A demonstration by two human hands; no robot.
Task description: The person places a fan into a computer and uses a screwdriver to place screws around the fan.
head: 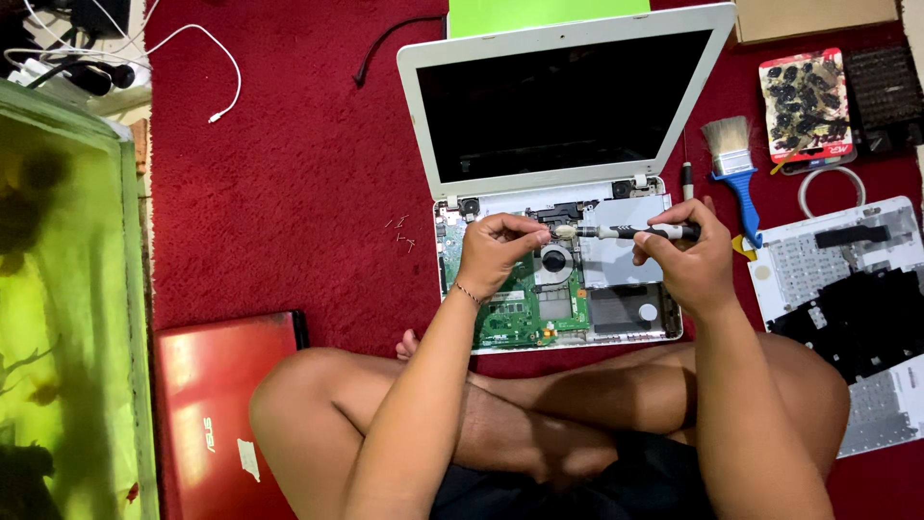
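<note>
Green-tinted aquarium glass (67,289) borders the left, a red laptop (226,404) beside it. Over the opened white laptop (558,279), the left hand (496,250) pinches the tip of a screwdriver (626,232) that the right hand (688,260) clasps. A blue brush (736,173) and detached keyboard (847,289) lie rightward.

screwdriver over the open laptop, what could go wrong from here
1. The screwdriver is held level between the right hand and the left hand, right above the bare green board and fan; a slip might scratch them.
2. The loose screws lie straight on the red carpet, so they could sink into the pile and get lost.
3. The removed keyboard panel sits close to the person's knee and could be knocked.
</note>
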